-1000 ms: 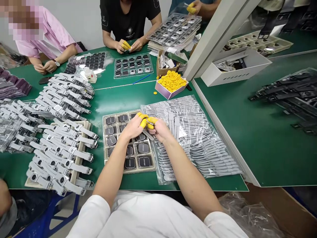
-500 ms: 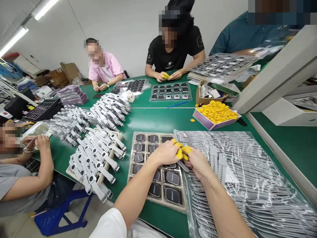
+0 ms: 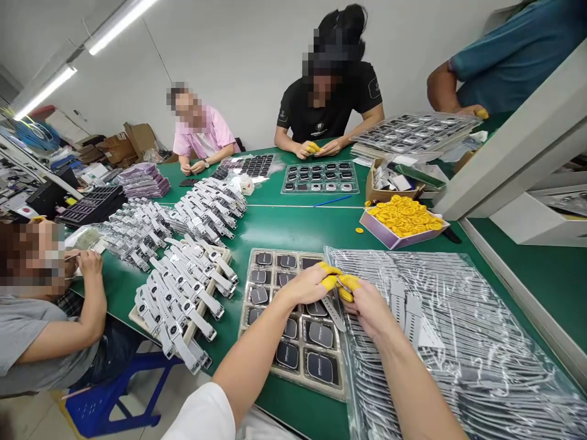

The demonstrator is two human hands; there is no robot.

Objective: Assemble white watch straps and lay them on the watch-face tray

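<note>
Above the right side of a tray of square dark watch faces [image 3: 287, 354], my left hand [image 3: 312, 283] and my right hand [image 3: 364, 299] meet, fingertips pressed together. Yellow finger covers are on the fingertips of both. A grey watch strap [image 3: 334, 313] hangs down between them over the tray; the small part pinched at its upper end is largely hidden by the fingers. Under my right forearm lies a wide clear bag of grey straps [image 3: 481, 318], with two loose straps [image 3: 405, 308] on top.
Watches with pale straps [image 3: 178, 299] lie in rows on the left. A box of yellow finger covers [image 3: 403, 220] stands behind the bag. Several people sit around the green table [image 3: 275, 223]. A slanted grey beam [image 3: 518, 134] rises at the right.
The camera view has shifted, so the table scene sits slightly lower. My hands remain together, with fingers slightly rearranged and the strap's hanging part showing more. The person at back right has shifted.
</note>
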